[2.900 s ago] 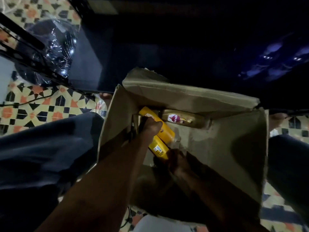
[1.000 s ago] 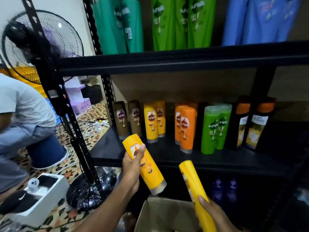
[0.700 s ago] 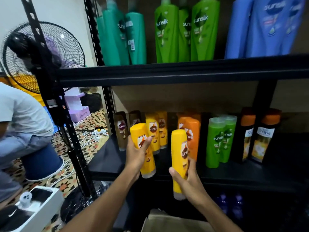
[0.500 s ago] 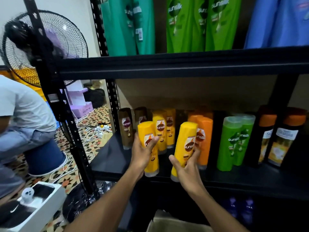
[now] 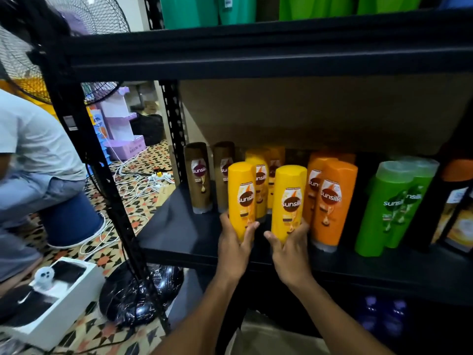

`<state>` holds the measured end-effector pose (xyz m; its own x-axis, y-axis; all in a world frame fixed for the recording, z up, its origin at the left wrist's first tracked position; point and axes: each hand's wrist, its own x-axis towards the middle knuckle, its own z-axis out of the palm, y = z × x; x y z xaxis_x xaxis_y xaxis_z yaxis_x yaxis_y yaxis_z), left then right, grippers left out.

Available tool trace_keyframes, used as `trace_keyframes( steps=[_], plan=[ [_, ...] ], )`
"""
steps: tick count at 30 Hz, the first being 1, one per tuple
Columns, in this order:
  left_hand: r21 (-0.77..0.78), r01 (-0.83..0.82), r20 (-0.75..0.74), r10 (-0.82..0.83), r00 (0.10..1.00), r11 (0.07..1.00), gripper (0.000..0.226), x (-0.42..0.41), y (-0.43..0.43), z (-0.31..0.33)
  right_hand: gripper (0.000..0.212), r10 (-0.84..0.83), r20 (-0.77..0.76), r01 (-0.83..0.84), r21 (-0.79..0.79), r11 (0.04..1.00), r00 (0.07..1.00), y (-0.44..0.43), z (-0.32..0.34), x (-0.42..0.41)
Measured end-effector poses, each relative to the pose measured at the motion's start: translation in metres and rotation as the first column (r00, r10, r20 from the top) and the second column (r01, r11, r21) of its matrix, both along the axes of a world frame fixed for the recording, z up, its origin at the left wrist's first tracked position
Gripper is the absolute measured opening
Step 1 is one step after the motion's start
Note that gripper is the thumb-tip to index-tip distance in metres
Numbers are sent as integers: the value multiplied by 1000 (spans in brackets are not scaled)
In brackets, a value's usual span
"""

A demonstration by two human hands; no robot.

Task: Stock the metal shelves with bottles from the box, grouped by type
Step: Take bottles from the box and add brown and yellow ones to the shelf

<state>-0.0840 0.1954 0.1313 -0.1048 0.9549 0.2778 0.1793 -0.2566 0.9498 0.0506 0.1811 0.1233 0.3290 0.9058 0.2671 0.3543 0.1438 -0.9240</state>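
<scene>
I hold two yellow Sunsilk bottles upright over the front of the black metal shelf (image 5: 176, 234). My left hand (image 5: 234, 248) grips the lower part of the left yellow bottle (image 5: 241, 198). My right hand (image 5: 289, 252) grips the lower part of the right yellow bottle (image 5: 288, 201). Both stand just in front of other yellow bottles (image 5: 261, 175) on the shelf. Brown bottles (image 5: 198, 178) stand to their left, orange bottles (image 5: 332, 203) to their right. A flap of the cardboard box (image 5: 268, 339) shows at the bottom edge, between my forearms.
Green bottles (image 5: 384, 208) and dark orange-capped bottles (image 5: 455, 201) fill the shelf's right side. The upper shelf (image 5: 256, 55) carries large teal and green bottles. A standing fan (image 5: 64, 26), its wrapped base (image 5: 138, 295), a white box (image 5: 51, 303), cables and a seated person (image 5: 30, 155) are at left.
Both hands lifted the yellow bottles out of the box up to the shelf, turned them upright and moved them in toward the yellow row. The view has come closer to the shelf.
</scene>
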Motion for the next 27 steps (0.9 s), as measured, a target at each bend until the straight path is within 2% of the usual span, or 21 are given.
trace_keyframes(
  steps=[3, 8, 13, 15, 17, 21, 27],
  plan=[
    [-23, 14, -20, -15, 1000, 1000, 64, 0, 8, -4, 83, 56, 27, -54, -81, 995, 998, 15, 8, 4],
    [-52, 95, -92, -99, 991, 994, 56, -4, 16, -6, 77, 69, 20, -65, -179, 982, 997, 32, 11, 13],
    [-56, 144, -118, -150, 982, 988, 53, -8, 23, -3, 76, -43, 167, 73, -180, 981, 985, 34, 9, 7],
    [-49, 135, -155, -141, 978, 990, 53, -10, 22, -3, 77, -108, 266, 149, -142, 979, 958, 33, 10, 5],
    [-35, 112, -178, -116, 977, 993, 56, -11, 22, -4, 76, -118, 299, 165, -137, 977, 947, 33, 11, 4],
    [-21, 41, -215, -45, 976, 999, 56, -12, 27, -10, 75, -86, 300, 147, -185, 972, 950, 35, 7, 7],
    [-106, 91, -97, -102, 990, 990, 50, -13, 26, -3, 74, -73, 170, 101, -162, 982, 983, 33, 8, 10]
  ],
)
